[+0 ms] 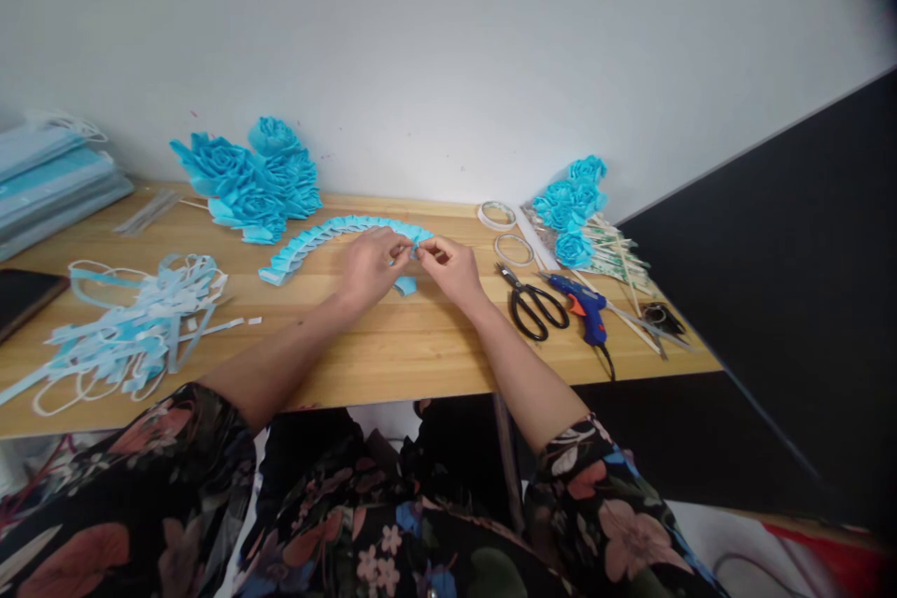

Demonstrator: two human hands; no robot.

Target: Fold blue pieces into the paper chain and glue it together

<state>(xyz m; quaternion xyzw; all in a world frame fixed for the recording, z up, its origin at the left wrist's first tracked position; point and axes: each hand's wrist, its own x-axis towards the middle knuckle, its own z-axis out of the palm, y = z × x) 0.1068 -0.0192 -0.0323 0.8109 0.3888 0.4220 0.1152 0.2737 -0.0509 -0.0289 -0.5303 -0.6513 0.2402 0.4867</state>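
On my remote feed, the left hand and right hand pinched the right end of a pleated blue strip at mid-table, fingertips close together. The strip arched leftward over the wooden table, and a short blue end showed just below the fingers. I saw large roses far left, scraps near left, scissors beside a glue gun at right, and small roses far right.
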